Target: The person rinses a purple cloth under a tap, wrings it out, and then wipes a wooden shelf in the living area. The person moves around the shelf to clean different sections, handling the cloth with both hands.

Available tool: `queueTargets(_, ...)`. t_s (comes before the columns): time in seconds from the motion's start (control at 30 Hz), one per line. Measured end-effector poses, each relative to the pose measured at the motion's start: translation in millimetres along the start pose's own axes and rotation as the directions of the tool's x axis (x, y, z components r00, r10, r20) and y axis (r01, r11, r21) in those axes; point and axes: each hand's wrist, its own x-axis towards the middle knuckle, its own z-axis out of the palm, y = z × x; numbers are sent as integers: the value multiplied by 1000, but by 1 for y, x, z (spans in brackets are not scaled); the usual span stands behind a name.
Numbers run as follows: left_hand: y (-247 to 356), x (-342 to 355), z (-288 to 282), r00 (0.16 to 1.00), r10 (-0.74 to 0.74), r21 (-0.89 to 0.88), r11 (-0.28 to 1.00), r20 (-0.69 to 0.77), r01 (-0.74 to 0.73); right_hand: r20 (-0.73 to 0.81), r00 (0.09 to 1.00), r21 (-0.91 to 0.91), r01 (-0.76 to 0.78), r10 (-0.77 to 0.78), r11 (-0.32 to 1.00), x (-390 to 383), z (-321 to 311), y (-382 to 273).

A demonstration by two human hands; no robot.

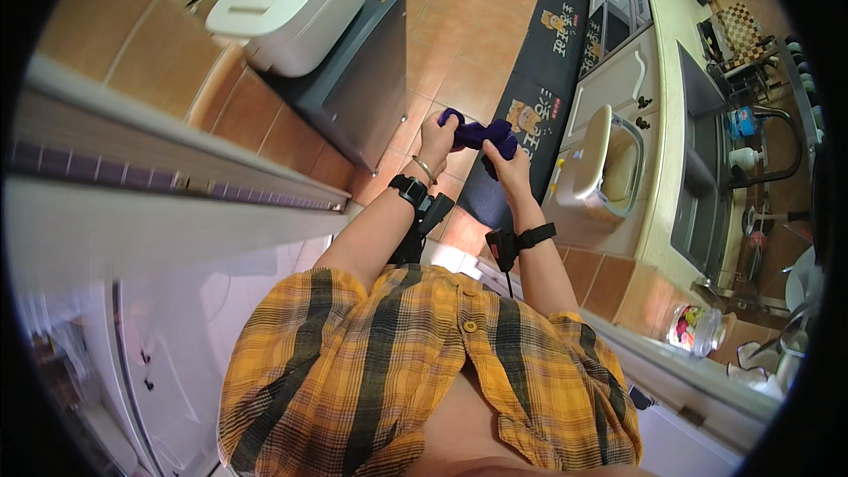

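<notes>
A bunched, dark purple cloth (477, 134) stretches between my two hands, out in front of my body above the floor. My left hand (436, 141) is closed on its left end, where a loop of the cloth stands up by the thumb. At the other end, my right hand (510, 168) grips the cloth, thumb on top. The middle is folded and twisted, so its full shape cannot be made out. Black straps with small devices are on both wrists, and a bangle is on the left one.
To the left, a white lidded bin (296, 9) stands on a dark grey cabinet (353, 79). A white open-topped bin (605, 163) hangs at the right-hand cupboards, below the counter with a sink (698, 185). A dark printed mat (530, 97) runs along the tiled floor. A glass jar (693, 329) sits nearer.
</notes>
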Motion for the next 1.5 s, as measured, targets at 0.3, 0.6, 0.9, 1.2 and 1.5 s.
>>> queueTargets(0.3, 64, 201, 64, 997, 72, 382, 921, 24, -76, -123, 986, 197, -90, 116, 976, 206, -23, -50)
queueTargets(0.6, 145, 316, 155, 744, -99, 284, 951, 661, -126, 118, 993, 44, -30, 24, 999, 358, -29, -133)
queueTargets(0.9, 200, 472, 213, 859, -75, 237, 970, 506, -54, 18, 974, 259, -224, 227, 940, 576, -65, -170)
queueTargets(1.2, 266, 600, 286, 916, 101, -2, 994, 387, -109, 333, 923, 328, -307, 195, 893, 755, -61, -191)
queueTargets(1.5, 323, 716, 280, 942, 82, 31, 995, 324, -98, 641, 682, 43, -490, 352, 871, 880, 49, -216)
